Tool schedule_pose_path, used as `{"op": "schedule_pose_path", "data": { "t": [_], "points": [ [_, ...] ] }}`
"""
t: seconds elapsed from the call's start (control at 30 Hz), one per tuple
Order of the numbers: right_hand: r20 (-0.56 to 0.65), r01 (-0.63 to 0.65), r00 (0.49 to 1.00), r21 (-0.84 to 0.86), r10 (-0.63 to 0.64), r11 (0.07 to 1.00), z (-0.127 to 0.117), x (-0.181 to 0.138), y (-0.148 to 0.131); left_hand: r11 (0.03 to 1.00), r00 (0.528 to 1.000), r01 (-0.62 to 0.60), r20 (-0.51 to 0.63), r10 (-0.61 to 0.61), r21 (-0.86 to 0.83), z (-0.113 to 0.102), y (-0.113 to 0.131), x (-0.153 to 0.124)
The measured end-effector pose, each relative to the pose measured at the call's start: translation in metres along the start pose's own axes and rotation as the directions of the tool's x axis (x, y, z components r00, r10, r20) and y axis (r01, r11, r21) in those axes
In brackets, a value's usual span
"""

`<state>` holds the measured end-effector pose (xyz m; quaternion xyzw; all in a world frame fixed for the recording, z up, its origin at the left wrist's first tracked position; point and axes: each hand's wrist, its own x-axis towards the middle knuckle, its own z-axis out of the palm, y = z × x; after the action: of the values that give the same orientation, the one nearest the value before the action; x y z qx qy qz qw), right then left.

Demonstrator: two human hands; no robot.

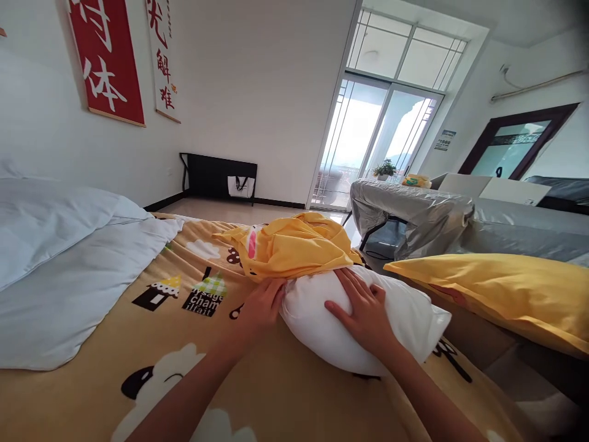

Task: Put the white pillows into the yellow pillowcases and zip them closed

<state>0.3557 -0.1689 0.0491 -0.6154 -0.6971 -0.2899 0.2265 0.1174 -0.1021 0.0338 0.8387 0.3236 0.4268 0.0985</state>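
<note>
Sheep-print bedspread lies nearest us, our right hand spread loosely over the white pillow at one o'clock, probably light, squashy, best held by its corners, while our left hand curls beside it, grip hidden.

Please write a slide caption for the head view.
Left hand and right hand at a white pillow, against a bunched yellow pillowcase, over sheep-print bedding.
</note>
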Motion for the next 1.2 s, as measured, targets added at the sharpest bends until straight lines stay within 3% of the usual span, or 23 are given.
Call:
{"op": "schedule_pose_path", "data": {
  "t": [0.13,0.23,0.3,0.37,0.47,0.7,0.97,1.07,1.2],
  "points": [
    [-0.159,0.075,0.984,-0.055,-0.083,0.996,-0.003,-0.009,-0.024,1.000,0.998,0.009,-0.060,-0.011,-0.025,0.019,-0.015,-0.002],
    [-0.384,0.056,0.919,-0.093,-0.088,0.994,-0.005,-0.024,-0.052,0.999,0.998,-0.011,-0.065,0.008,-0.036,0.023,-0.020,-0.004],
    [-0.457,0.097,0.882,-0.061,-0.114,0.993,-0.005,-0.037,-0.073,0.998,0.998,-0.026,-0.060,0.023,-0.054,0.022,-0.020,-0.004],
    [-0.420,0.149,0.897,-0.007,-0.139,0.989,-0.003,-0.049,-0.091,0.997,0.998,-0.016,-0.062,0.011,-0.077,0.021,-0.019,-0.004],
    [-0.274,0.177,0.945,-0.035,-0.179,0.984,0.004,-0.056,-0.105,0.989,0.998,0.026,-0.054,-0.034,-0.142,0.020,-0.020,-0.002],
    [-0.148,0.206,0.962,-0.147,-0.228,0.967,0.029,-0.050,-0.093,0.984,0.998,0.048,0.059,-0.038,-0.174,0.023,-0.028,-0.001],
    [-0.017,0.262,0.964,-0.125,-0.266,0.957,0.033,-0.023,-0.091,0.895,0.985,0.165,0.025,-0.171,-0.414,0.013,-0.021,0.004],
    [0.037,0.240,0.971,-0.120,-0.237,0.963,0.037,-0.010,-0.092,0.939,0.992,0.111,-0.020,-0.124,-0.326,0.015,-0.018,0.001],
    [-0.001,0.178,0.984,-0.150,-0.180,0.973,0.047,0.002,-0.092,0.986,0.997,0.058,-0.033,-0.064,-0.156,0.022,-0.013,-0.006]
  ]
}}
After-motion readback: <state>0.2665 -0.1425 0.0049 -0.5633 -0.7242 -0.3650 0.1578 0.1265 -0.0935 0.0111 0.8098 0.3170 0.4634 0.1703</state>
